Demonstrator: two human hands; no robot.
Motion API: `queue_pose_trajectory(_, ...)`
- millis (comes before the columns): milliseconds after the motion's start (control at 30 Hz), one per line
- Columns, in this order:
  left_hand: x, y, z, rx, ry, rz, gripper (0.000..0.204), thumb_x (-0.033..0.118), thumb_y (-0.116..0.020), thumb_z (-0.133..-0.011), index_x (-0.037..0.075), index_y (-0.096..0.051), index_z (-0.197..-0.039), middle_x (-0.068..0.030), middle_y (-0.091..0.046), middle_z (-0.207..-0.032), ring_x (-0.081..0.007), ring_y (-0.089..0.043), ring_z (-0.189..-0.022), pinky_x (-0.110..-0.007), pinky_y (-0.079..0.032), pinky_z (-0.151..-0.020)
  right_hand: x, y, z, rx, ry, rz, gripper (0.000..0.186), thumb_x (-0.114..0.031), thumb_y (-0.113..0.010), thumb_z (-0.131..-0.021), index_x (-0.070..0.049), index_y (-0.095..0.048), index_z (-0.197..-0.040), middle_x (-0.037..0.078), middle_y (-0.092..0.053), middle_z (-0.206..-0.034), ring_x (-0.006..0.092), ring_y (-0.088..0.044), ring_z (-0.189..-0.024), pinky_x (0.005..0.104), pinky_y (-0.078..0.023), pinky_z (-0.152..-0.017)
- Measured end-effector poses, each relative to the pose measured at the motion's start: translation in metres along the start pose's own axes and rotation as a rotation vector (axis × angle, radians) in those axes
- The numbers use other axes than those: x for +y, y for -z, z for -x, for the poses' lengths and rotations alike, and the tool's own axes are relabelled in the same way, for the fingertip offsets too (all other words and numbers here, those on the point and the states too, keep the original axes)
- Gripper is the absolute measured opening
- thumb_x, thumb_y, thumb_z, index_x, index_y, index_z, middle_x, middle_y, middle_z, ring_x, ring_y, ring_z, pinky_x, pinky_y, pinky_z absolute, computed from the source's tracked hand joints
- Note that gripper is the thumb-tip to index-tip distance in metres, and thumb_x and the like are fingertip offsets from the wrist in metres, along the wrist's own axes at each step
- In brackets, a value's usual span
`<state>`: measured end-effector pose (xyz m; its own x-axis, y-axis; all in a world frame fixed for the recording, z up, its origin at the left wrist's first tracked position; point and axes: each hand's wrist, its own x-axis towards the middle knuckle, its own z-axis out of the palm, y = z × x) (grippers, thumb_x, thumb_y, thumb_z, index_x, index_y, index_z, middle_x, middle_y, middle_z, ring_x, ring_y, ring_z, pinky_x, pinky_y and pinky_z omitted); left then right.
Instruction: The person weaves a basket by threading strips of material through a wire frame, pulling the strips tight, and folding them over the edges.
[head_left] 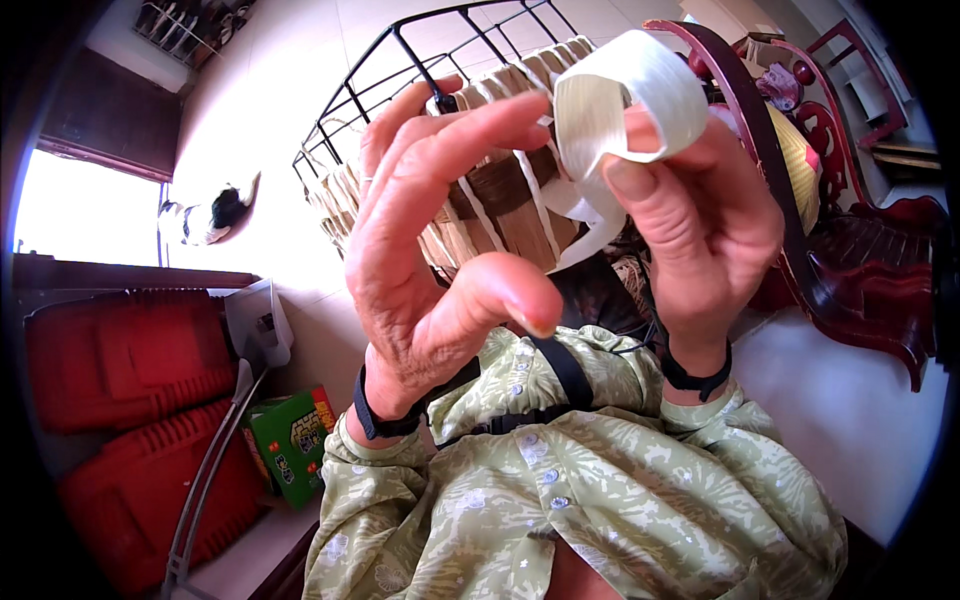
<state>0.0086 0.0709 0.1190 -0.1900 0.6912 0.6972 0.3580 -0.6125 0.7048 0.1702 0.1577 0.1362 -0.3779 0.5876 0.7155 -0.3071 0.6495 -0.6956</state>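
A pale cream ribbon-like strip (pixel 668 88) curls into a loop at the upper right, with a tail hanging toward the basket. My right hand (pixel 705 225) pinches it between thumb and fingers. Left of it, my left hand (pixel 405 250) is open, thumb and index finger curved wide apart with a gap between. Behind both hands stands a basket (pixel 500 195) on a black wire frame (pixel 400 45), its side woven in brown bands and whitish cords. Some fingers of the left hand overlap its rim; whether they touch it I cannot tell.
A dark red carved wooden chair (pixel 870 270) stands at the right. Two red cases (pixel 130 350), a green box (pixel 290 450) and a whitish plastic bin (pixel 260 320) are at the left. A black and white animal (pixel 215 215) lies on the pale floor.
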Motion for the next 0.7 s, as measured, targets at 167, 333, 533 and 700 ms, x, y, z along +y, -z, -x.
queue_pose_trajectory(167,0.009,0.006,-0.006,-0.086,0.017,-0.272,0.071,0.061,-0.068,-0.087,-0.006,-0.067,-0.109,-0.0177,-0.064,-0.119,-0.0308,-0.048,-0.130,-0.047,-0.029,-0.115,0.008,-0.008,-0.002,0.133,0.353,0.556,0.018,0.005,-0.074,-0.082,0.001,-0.069,-0.099,0.011,-0.072,-0.094,0.0181,-0.067,-0.076,0.0283,-0.053,-0.066)
queue_pose_trajectory(333,0.016,-0.012,-0.005,0.033,0.053,-0.385,0.057,0.049,-0.067,-0.088,-0.004,-0.068,-0.107,-0.0161,-0.067,-0.113,-0.0320,-0.048,-0.129,-0.046,-0.032,-0.112,0.008,-0.022,0.003,0.131,0.414,0.682,0.021,0.000,-0.078,-0.080,0.000,-0.064,-0.096,0.017,-0.071,-0.100,0.0263,-0.069,-0.082,0.0333,-0.056,-0.072)
queue_pose_trajectory(533,0.019,-0.024,-0.007,0.096,0.031,-0.477,0.030,0.018,-0.056,-0.095,-0.006,-0.066,-0.109,-0.0161,-0.068,-0.109,-0.0312,-0.052,-0.125,-0.043,-0.038,-0.108,0.000,-0.023,0.015,0.031,0.409,0.668,0.027,-0.004,-0.079,-0.079,0.001,-0.062,-0.098,0.019,-0.066,-0.114,0.0281,-0.064,-0.090,0.0365,-0.050,-0.076)
queue_pose_trajectory(700,0.013,-0.016,-0.014,-0.001,-0.094,-0.580,0.032,0.018,-0.046,-0.099,-0.005,-0.067,-0.100,-0.0144,-0.071,-0.097,-0.0267,-0.063,-0.101,-0.048,-0.034,-0.113,-0.003,-0.024,0.022,-0.012,0.372,0.657,0.033,-0.005,-0.079,-0.076,0.001,-0.065,-0.105,0.018,-0.065,-0.114,0.0296,-0.063,-0.092,0.0380,-0.049,-0.078)
